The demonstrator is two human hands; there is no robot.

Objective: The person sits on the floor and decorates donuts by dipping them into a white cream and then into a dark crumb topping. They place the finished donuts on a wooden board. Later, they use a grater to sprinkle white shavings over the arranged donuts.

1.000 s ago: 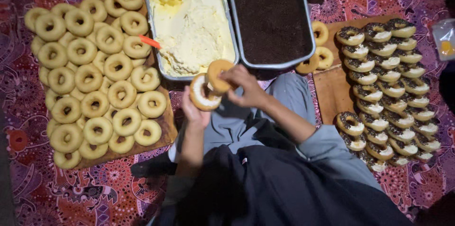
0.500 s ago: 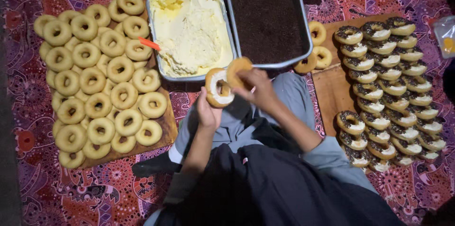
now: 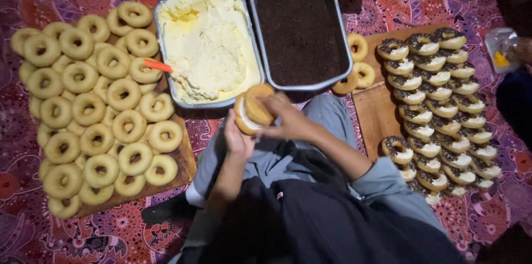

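Both hands [image 3: 260, 125] press, seemingly, a cream-filled doughnut [image 3: 252, 110] together

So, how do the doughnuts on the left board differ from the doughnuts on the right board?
The plain doughnuts on the left board are bare and golden, while the topped doughnuts on the right board carry white cream and dark sprinkles. The plain doughnuts lie in a loose heap; the topped doughnuts stand in overlapping rows. Both groups are ring-shaped and rest on wooden boards.
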